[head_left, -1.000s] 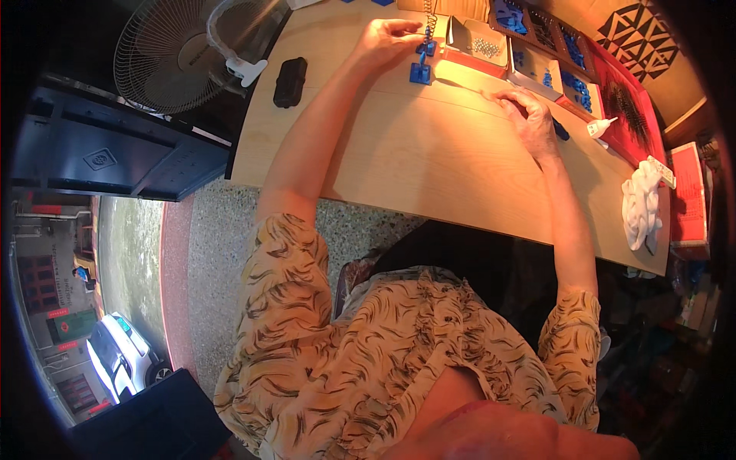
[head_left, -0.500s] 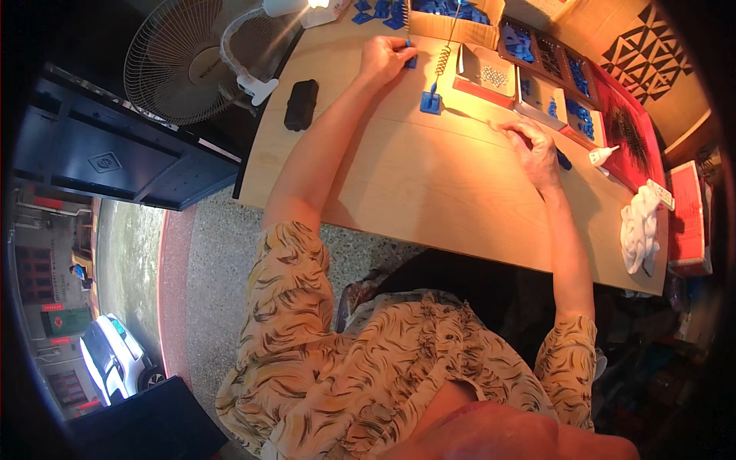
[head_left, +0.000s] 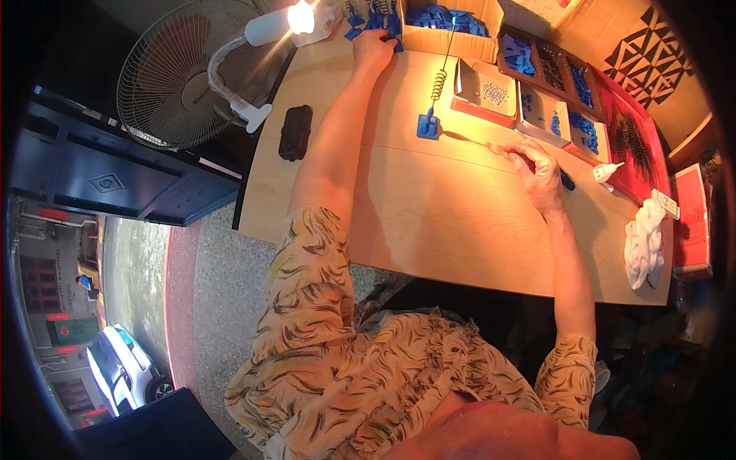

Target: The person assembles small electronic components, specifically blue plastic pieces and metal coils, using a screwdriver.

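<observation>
Fingers of the left hand point(head_left: 373, 49) curl onto loose blue parts point(head_left: 360, 27) at the table's far edge, grip unclear, while the right hand point(head_left: 539, 170), loosely curled, rests well apart.

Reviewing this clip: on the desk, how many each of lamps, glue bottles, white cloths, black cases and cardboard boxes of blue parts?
Lamp: 1
Glue bottle: 1
White cloth: 1
Black case: 1
Cardboard box of blue parts: 1
Total: 5
</observation>
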Demonstrator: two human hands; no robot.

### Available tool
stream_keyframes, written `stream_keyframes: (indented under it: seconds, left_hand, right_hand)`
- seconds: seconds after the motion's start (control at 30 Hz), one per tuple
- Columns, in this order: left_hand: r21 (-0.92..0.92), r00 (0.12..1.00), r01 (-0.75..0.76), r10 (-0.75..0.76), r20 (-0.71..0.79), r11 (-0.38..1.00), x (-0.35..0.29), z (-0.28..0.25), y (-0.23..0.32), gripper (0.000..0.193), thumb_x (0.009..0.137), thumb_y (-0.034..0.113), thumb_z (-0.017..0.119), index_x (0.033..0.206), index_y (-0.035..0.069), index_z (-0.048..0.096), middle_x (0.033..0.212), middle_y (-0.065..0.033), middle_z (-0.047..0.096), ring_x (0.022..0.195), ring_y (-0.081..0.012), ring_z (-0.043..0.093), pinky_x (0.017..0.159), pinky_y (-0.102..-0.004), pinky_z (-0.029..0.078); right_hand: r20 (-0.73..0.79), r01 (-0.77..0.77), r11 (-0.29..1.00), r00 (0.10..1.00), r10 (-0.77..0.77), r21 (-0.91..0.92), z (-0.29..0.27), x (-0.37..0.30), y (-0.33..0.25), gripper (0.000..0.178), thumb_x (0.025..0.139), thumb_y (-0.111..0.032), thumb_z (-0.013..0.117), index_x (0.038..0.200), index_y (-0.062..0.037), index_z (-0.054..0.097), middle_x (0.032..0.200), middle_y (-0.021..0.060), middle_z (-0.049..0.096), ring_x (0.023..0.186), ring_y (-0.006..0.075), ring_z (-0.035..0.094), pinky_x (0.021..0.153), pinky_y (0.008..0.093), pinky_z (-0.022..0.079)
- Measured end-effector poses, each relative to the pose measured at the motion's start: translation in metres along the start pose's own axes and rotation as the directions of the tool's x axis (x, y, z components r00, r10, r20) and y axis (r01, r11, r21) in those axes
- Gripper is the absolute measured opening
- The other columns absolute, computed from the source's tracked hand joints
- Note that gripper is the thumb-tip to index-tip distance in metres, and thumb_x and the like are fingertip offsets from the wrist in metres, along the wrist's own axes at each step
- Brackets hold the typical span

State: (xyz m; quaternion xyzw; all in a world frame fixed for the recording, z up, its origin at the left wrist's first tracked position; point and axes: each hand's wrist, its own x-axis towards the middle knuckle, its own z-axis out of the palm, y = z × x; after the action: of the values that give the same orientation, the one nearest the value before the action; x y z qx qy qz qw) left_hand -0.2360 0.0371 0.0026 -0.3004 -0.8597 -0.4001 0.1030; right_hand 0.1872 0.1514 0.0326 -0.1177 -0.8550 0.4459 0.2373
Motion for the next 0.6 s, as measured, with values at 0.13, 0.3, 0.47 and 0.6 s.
stream_keyframes:
  seconds: [0.13,0.3,0.47,0.6]
  left_hand:
    - [-0.077,0.998,-0.043,0.039,-0.043,0.996,-0.002,-0.006,-0.008,0.037,0.077,0.029,0.084,0.109,0.009,0.080,0.104,-0.0122,0.078,0.097,-0.0302,0.074,0.092,-0.0400,0.057]
    - [-0.181,0.995,-0.099,0.098,-0.015,0.979,-0.032,-0.037,-0.020,0.043,0.078,0.029,0.085,0.114,0.007,0.078,0.101,-0.0109,0.079,0.092,-0.0237,0.074,0.086,-0.0364,0.058]
    - [-0.443,0.919,0.095,0.093,0.383,0.891,-0.095,-0.106,0.039,0.044,0.085,0.026,0.084,0.122,0.004,0.075,0.096,-0.0033,0.077,0.082,-0.0096,0.067,0.076,-0.0264,0.055]
    - [-0.422,0.804,0.237,0.067,0.591,0.875,-0.147,-0.131,0.083,0.052,0.082,0.016,0.087,0.130,0.003,0.070,0.107,-0.0002,0.071,0.083,-0.0058,0.061,0.073,-0.0233,0.052]
  right_hand:
    - [0.005,0.042,0.998,0.999,-0.042,-0.038,-0.001,0.000,0.001,0.014,0.097,-0.002,0.064,0.106,0.0034,0.074,0.104,0.0066,0.073,0.089,0.0131,0.069,0.081,0.0284,0.055]
    - [0.001,0.079,0.997,0.997,-0.079,-0.001,0.003,0.005,-0.004,0.015,0.096,-0.004,0.065,0.105,0.0039,0.074,0.101,0.0101,0.073,0.091,0.0174,0.070,0.083,0.0305,0.056]
    - [-0.007,0.208,0.963,0.977,-0.212,-0.171,-0.002,0.008,0.004,0.015,0.097,-0.007,0.066,0.104,0.0028,0.075,0.096,0.0130,0.074,0.092,0.0199,0.070,0.090,0.0324,0.054]
    - [0.003,0.098,0.993,0.995,-0.098,-0.072,-0.003,0.006,0.003,0.015,0.097,-0.008,0.067,0.106,0.0003,0.076,0.103,0.0096,0.073,0.092,0.0189,0.069,0.090,0.0314,0.052]
